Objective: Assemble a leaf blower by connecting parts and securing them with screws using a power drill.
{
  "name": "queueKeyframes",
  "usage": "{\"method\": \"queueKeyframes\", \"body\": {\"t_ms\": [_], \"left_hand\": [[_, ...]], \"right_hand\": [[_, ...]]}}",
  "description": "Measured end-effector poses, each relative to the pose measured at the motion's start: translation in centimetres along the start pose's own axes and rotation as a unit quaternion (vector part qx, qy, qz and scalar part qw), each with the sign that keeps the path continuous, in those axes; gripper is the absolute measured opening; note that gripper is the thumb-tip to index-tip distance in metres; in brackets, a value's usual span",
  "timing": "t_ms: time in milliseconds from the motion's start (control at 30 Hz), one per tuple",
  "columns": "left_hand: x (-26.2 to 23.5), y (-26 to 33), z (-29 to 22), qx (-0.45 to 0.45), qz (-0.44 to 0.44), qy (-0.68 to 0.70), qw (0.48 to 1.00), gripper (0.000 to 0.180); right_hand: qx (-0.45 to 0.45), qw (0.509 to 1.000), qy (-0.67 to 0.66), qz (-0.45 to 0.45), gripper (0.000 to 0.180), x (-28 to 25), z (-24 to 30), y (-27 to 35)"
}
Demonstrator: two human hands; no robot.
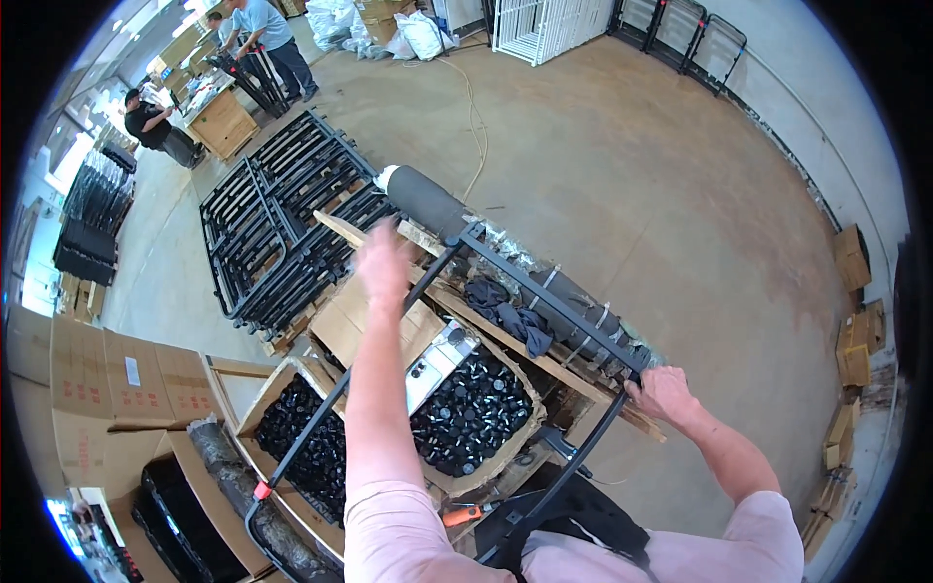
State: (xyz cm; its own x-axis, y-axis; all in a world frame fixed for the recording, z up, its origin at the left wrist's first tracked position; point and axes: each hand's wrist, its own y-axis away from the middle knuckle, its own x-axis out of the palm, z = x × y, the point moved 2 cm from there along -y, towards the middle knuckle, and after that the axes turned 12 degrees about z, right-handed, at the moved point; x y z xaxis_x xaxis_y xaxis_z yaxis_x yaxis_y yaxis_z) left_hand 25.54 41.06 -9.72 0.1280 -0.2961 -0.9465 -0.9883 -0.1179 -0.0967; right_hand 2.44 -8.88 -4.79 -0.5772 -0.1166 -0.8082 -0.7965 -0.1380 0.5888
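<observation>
A black metal tube frame (559, 304) lies across the workbench in front of me, with a small red piece (262, 491) on its left leg. My right hand (661, 392) is closed around the frame's right corner. Smeared by motion, my left hand (384, 260) is over the far left side, near the frame's left bar and a cardboard flap (340, 321); its fingers cannot be made out. Under the frame, an open carton holds many small black plastic caps (476, 413), a white-and-silver packet (439, 367) beside them. More black parts (296, 428) fill a second carton.
Padded rolls (423, 199) and a dark cloth (505, 316) line the bench's far edge. An orange-handled tool (462, 515) lies near me. Stacked black frames (282, 214) stand beyond, cartons (136, 379) at left. Several people (277, 44) are at the far left.
</observation>
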Motion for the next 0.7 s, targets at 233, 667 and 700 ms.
{"method": "queueKeyframes", "body": {"t_ms": [233, 667, 700], "left_hand": [[-0.4, -0.2, -4.0, -0.001, -0.059, 0.029, 0.998, 0.089], [-0.6, -0.3, -2.8, -0.068, -0.03, 0.01, 0.997, 0.06], [-0.1, -0.8, -4.9, -0.04, -0.041, 0.026, 0.998, 0.06]], "right_hand": [[-0.013, 1.0, -0.007, -0.01, 0.053, -0.2, -0.2, 0.0], [-0.044, 0.998, -0.034, -0.019, 0.055, 0.0, -1.1, 0.0], [-0.046, 0.998, -0.03, -0.02, 0.055, 0.2, -1.1, 0.0]]}}
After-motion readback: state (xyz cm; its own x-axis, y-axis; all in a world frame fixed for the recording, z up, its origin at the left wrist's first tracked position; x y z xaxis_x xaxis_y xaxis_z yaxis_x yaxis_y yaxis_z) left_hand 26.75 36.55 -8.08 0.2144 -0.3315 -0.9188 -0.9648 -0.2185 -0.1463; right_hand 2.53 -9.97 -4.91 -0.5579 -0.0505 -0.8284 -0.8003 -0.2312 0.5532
